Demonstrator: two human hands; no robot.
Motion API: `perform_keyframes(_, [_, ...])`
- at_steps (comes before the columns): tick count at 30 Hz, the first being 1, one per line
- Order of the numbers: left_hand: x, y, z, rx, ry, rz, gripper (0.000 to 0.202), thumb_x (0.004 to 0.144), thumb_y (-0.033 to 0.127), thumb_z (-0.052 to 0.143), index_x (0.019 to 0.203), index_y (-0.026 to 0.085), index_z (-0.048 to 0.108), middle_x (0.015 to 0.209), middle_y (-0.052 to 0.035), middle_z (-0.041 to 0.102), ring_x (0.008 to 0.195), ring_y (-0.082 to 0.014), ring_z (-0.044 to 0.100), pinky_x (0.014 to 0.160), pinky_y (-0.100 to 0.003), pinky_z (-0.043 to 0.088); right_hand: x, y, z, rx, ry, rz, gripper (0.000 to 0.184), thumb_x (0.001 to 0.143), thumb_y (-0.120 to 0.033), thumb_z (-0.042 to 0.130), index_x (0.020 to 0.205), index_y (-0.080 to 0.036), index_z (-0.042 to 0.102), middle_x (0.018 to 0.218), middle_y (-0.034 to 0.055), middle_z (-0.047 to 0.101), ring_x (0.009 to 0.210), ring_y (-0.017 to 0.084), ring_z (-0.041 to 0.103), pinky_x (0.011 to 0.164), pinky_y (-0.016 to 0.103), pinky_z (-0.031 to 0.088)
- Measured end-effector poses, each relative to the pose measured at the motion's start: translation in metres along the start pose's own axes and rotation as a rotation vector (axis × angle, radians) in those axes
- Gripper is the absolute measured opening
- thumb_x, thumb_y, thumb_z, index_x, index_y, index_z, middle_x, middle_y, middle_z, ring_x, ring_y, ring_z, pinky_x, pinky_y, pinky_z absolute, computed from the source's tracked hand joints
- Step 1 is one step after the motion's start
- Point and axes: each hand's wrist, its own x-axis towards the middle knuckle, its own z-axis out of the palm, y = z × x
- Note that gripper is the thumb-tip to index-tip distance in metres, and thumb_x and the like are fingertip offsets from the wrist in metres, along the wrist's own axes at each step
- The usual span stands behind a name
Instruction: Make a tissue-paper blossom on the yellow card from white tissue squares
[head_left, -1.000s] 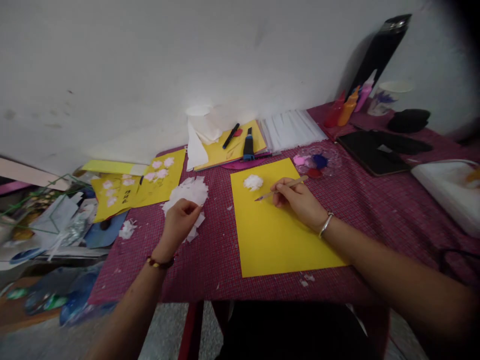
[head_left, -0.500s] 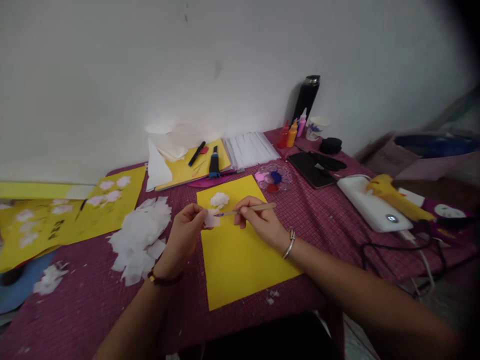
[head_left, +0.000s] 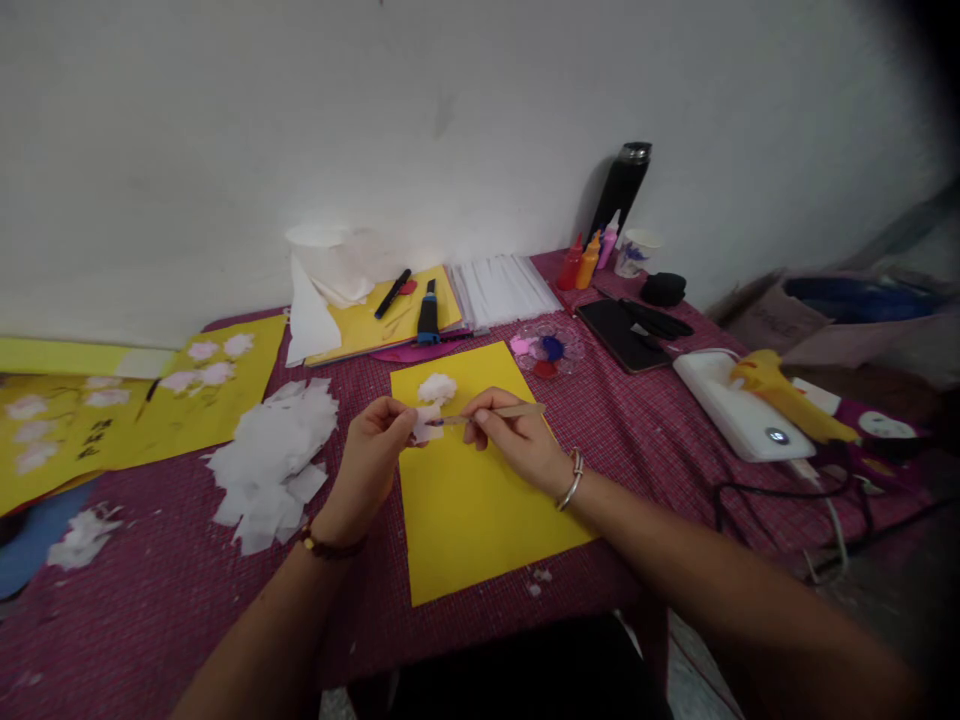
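My left hand (head_left: 371,455) pinches a small piece of white tissue paper (head_left: 427,423) above the near-left edge of a yellow sheet (head_left: 472,500). My right hand (head_left: 517,440) grips a thin paintbrush (head_left: 499,412), its tip touching that tissue piece. A crumpled white tissue tuft (head_left: 436,387) sits on the yellow sheet just beyond the hands. A heap of white tissue pieces (head_left: 274,455) lies on the red checked cloth to the left.
A paint palette (head_left: 551,350) with pink, blue and red lies right of the sheet. Behind it stand paint bottles (head_left: 589,260), a black flask (head_left: 621,190) and a cup (head_left: 634,252). A yellow glue gun (head_left: 787,395) rests on a white box. Finished yellow sheets with pink blossoms (head_left: 202,385) lie left.
My left hand took a tissue piece from the heap and brought it over the yellow sheet. My right hand brought the brush tip to it. The view swung right.
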Motion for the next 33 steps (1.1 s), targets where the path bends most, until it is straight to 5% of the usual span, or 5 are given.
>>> perform_keyframes(8, [0.000,-0.004,-0.003,-0.284,0.034,-0.097,0.020,0.073,0.031,0.066,0.089,0.020,0.060,0.067,0.0044,0.057,0.058,-0.0077,0.055,0.054,-0.019,0.048,0.001,-0.001,0.001,0.059,0.048,0.015,0.019,0.091,-0.037,0.050,0.089,-0.019,0.059,0.072,0.0001,0.062,0.058,0.010,0.055,0.055,0.025,0.045])
perform_keyframes(14, [-0.002,-0.010,-0.001,-0.420,-0.053,-0.139,0.022,0.059,0.019,0.076,0.075,0.021,0.062,0.074,0.0034,0.063,0.066,-0.0076,0.061,0.064,-0.020,0.051,0.003,0.000,0.001,0.207,0.079,0.116,0.020,0.089,-0.038,0.054,0.088,-0.019,0.058,0.069,-0.0005,0.065,0.054,0.009,0.056,0.054,0.023,0.046])
perform_keyframes(22, [-0.010,-0.013,-0.005,-0.203,-0.088,-0.005,0.010,0.068,0.027,0.075,0.073,0.020,0.070,0.062,0.0003,0.065,0.055,-0.0103,0.057,0.055,-0.023,0.048,0.004,0.002,0.003,0.424,0.086,0.290,0.031,0.079,-0.048,0.067,0.085,-0.018,0.061,0.069,0.0009,0.071,0.051,0.009,0.061,0.054,0.022,0.048])
perform_keyframes(26, [-0.018,-0.013,-0.004,0.079,-0.111,0.230,0.006,0.078,0.025,0.069,0.079,0.020,0.071,0.062,-0.0001,0.066,0.053,-0.0121,0.060,0.052,-0.024,0.049,0.004,0.004,0.006,0.447,0.179,0.343,0.035,0.077,-0.051,0.069,0.079,-0.016,0.065,0.057,-0.0010,0.065,0.044,0.007,0.054,0.047,0.019,0.044])
perform_keyframes(33, [-0.027,-0.021,-0.015,0.762,-0.265,1.102,0.018,0.089,0.013,0.054,0.099,0.018,0.069,0.094,-0.0081,0.073,0.090,-0.0188,0.068,0.080,-0.031,0.055,0.002,0.002,0.005,0.636,0.167,0.535,0.019,0.076,-0.035,0.071,0.084,-0.018,0.066,0.045,-0.0098,0.045,0.038,0.005,0.032,0.041,0.019,0.035])
